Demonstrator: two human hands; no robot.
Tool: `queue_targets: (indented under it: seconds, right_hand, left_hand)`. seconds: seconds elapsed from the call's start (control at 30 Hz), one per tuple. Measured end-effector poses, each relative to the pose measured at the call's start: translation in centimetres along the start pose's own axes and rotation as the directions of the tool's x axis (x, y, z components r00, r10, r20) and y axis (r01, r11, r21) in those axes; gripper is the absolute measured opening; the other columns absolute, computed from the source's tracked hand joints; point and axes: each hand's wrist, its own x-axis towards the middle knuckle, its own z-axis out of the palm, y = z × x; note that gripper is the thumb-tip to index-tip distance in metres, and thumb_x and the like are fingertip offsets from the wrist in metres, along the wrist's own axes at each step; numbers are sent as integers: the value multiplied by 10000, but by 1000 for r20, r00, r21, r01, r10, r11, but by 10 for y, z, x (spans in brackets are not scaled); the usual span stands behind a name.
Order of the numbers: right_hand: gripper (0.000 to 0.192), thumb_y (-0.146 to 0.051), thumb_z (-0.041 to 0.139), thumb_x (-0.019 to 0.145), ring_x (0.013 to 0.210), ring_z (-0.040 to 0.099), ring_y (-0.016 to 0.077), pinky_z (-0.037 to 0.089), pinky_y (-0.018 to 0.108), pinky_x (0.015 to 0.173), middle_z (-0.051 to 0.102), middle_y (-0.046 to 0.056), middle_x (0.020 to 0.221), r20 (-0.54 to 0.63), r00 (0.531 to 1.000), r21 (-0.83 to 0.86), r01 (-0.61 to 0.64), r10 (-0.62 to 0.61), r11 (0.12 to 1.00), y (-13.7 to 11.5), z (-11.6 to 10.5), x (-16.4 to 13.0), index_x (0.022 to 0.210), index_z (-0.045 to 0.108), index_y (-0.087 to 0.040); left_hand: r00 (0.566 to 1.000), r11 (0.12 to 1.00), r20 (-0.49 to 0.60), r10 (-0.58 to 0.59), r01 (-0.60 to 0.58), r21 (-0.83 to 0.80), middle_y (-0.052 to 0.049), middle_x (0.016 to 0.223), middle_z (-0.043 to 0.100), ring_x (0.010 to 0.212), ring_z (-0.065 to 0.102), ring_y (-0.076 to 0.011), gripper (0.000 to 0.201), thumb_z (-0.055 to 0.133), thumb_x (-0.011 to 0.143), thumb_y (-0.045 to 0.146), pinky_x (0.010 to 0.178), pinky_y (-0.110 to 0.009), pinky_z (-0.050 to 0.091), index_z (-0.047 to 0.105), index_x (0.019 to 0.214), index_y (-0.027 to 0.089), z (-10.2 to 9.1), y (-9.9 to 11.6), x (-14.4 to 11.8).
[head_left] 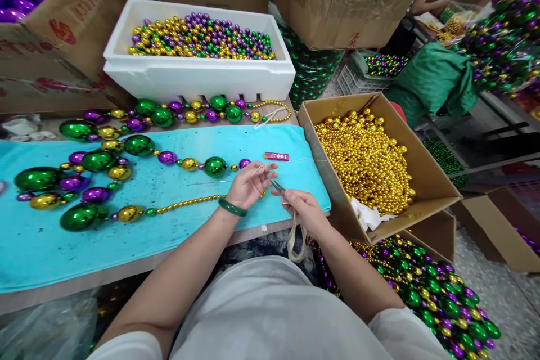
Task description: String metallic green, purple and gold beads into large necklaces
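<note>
My left hand [252, 183], with a green bangle [232, 206] at its wrist, is pinched around a thin white string [291, 161] near the front of the blue towel [202, 208]. Small scissors [277, 185] are in my right hand [304, 208], their tips close to the left fingers. A pale looped band [296, 239] hangs from the scissors' handles. A bead necklace [98, 161] of green, purple and gold beads lies on the towel, its two ends running to my left hand. Behind the hands lies a small dark red lighter [276, 156].
A second bead strand [162, 117] lies along the towel's back edge. Beyond it stands a white foam box [198, 76] of small beads. To the right is a cardboard box [426, 180] of gold bead strings. Finished-looking necklaces [434, 287] hang below it. Another person's hand [441, 4] shows far off.
</note>
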Motion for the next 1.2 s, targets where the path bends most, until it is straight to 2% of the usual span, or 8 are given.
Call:
queue_targets:
  seconds: [0.13,0.2,0.3,0.43,0.6,0.73,1.2]
  right_hand:
    - [342,-476,714,715,551,388,81,251,223,501,522,-11,653,-31,998,130,-59,63,990,-7,4,4,894,712,-184]
    - [352,-456,732,691,500,379,62,237,217,471,524,-19,643,-5,994,188,-107,110,976,-14,5,4,907,708,-179]
    - [366,-464,731,677,440,365,45,210,215,435,519,-25,616,22,988,219,-152,151,964,-20,7,4,873,702,-156]
    - [378,-464,740,658,424,363,42,202,217,424,512,-30,595,-11,988,207,-151,157,967,-22,7,6,858,697,-146]
    - [388,-453,760,632,426,335,42,183,223,426,498,-37,575,-50,988,180,-135,146,974,-19,6,9,860,705,-145]
    - [395,-437,779,604,447,337,50,194,227,434,506,-38,564,-83,989,153,-106,120,983,-18,8,10,860,710,-144]
    - [376,-432,793,525,462,340,64,178,223,432,497,-31,517,-150,982,147,-91,113,985,-11,4,16,773,742,-154]
  left_hand:
    - [994,996,63,85,-86,19,-53,1167,626,707,627,-90,167,697,671,211,524,-184,472,550,639,139,3,3,-4]
    - [995,997,77,67,-65,-29,-48,1105,654,677,616,-78,162,695,676,211,530,-180,473,553,640,142,3,4,-4]
    - [996,998,81,40,-35,-59,-40,917,694,711,637,-104,145,700,660,201,631,-212,512,565,658,149,3,5,-3]
    - [994,997,91,68,-70,23,-50,861,704,776,662,-145,170,722,652,209,726,-267,520,565,655,143,4,3,-4]
    - [992,983,91,92,-105,152,-67,874,715,832,672,-195,211,752,660,244,752,-326,518,568,651,142,3,2,-8]
    - [991,968,82,102,-118,222,-69,882,713,859,667,-201,213,757,672,264,772,-342,513,584,658,141,2,2,-10]
    - [994,975,102,32,-53,216,-82,883,720,774,661,-177,193,756,667,259,765,-336,512,611,679,132,3,0,-13]
